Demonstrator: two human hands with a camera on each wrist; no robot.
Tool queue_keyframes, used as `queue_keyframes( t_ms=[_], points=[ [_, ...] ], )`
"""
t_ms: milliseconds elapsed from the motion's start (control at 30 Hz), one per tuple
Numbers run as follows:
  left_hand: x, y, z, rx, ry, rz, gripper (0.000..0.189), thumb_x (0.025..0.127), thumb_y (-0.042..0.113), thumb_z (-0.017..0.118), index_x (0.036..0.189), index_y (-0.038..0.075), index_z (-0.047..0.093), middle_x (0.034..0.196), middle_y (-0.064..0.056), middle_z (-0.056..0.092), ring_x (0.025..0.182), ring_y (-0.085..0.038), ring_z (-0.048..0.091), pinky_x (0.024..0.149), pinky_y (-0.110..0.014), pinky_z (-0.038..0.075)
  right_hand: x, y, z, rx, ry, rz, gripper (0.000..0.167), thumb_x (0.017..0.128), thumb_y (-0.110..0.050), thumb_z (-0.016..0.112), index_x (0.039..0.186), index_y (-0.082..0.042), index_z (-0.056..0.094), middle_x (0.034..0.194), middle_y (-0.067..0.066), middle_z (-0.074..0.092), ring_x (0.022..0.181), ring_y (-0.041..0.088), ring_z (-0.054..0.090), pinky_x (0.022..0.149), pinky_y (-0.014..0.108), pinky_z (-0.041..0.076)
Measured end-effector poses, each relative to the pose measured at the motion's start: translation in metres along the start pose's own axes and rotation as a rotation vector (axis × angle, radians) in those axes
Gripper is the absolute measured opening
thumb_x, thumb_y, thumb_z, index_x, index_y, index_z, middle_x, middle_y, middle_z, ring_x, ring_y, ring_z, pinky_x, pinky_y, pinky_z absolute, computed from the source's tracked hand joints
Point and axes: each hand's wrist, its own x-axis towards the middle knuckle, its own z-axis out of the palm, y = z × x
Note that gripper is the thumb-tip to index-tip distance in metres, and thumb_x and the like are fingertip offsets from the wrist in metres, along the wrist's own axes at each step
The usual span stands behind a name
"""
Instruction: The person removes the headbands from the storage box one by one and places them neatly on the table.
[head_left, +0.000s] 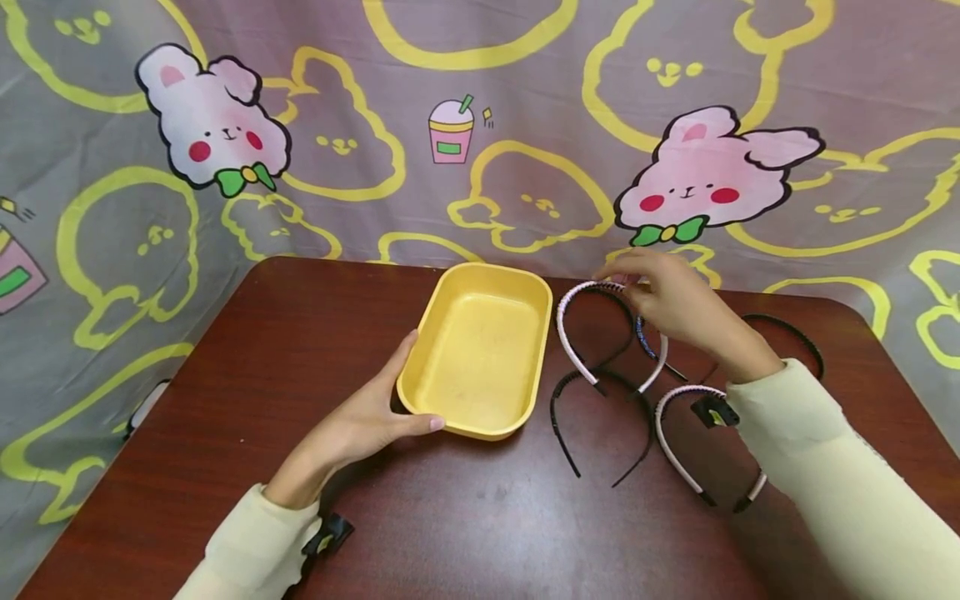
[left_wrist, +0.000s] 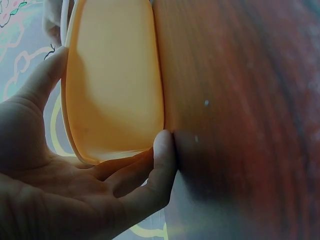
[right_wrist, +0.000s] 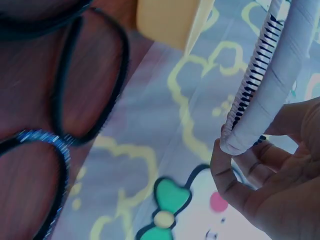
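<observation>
My left hand [head_left: 360,427] grips a yellow plastic container [head_left: 480,358] at its near left corner, thumb over the near rim and fingers along the left wall. Nothing lies inside it. My right hand [head_left: 678,304] pinches a pale pink-white headband [head_left: 566,329] at the top of its arch, right of the container. The right wrist view shows dark teeth along the inner side of this wrapped headband [right_wrist: 270,105]. Behind it, a blue glittery headband [head_left: 642,337] is partly hidden by the hand and the held band.
A black headband [head_left: 557,421] lies nearest the container, with another pale pink-white headband [head_left: 667,442] to its right, partly under my right sleeve. One more black headband [head_left: 806,340] lies at the far right. A patterned curtain [head_left: 352,225] hangs behind the brown table [head_left: 300,333].
</observation>
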Motion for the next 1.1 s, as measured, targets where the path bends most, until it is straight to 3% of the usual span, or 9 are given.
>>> queue_keyframes(
  t_ms=[200,467,667,900,1100],
  points=[
    [0.0,0.0,0.0,-0.005,0.005,-0.001,0.124,0.084,0.031,0.09,0.17,0.029,0.0,0.177,-0.005,0.011,0.162,-0.03,0.016,0.13,-0.059,0.014,-0.03,0.024,-0.012,-0.035,-0.001,0.086,0.045,0.089,0.014,0.052,0.116,-0.01,0.079,0.103,0.011,0.074,0.092,0.019,0.059,0.071,0.024,0.043],
    [0.0,0.001,0.0,-0.003,0.007,0.011,0.124,0.084,0.03,0.09,0.17,0.031,0.0,0.177,-0.006,0.011,0.161,-0.03,0.016,0.13,-0.058,0.014,-0.071,0.058,-0.027,-0.031,-0.005,0.227,0.042,0.092,0.012,0.053,0.117,-0.01,0.077,0.103,0.012,0.07,0.08,0.004,0.051,0.055,0.023,0.039],
    [0.0,0.001,0.0,-0.002,0.005,0.012,0.124,0.084,0.03,0.09,0.17,0.031,0.0,0.177,-0.006,0.011,0.161,-0.03,0.016,0.13,-0.058,0.014,-0.099,0.082,-0.033,-0.069,0.016,0.246,0.038,0.091,0.014,0.057,0.116,-0.008,0.077,0.103,0.013,0.07,0.083,-0.008,0.046,0.058,0.021,0.037],
    [0.001,0.0,0.001,-0.005,0.005,0.012,0.124,0.084,0.03,0.09,0.17,0.029,0.0,0.177,-0.006,0.011,0.161,-0.03,0.016,0.13,-0.058,0.013,-0.132,0.108,-0.039,-0.113,-0.009,0.284,0.041,0.087,0.016,0.057,0.112,-0.01,0.077,0.1,0.011,0.07,0.08,-0.007,0.046,0.056,0.021,0.036],
    [0.001,-0.001,0.001,-0.001,0.007,0.015,0.124,0.084,0.03,0.09,0.17,0.029,0.001,0.177,-0.006,0.011,0.161,-0.031,0.015,0.13,-0.058,0.013,-0.16,0.126,-0.042,-0.108,-0.027,0.312,0.036,0.09,0.013,0.059,0.111,-0.011,0.076,0.089,-0.001,0.064,0.064,0.0,0.045,0.049,0.025,0.036]
  ],
)
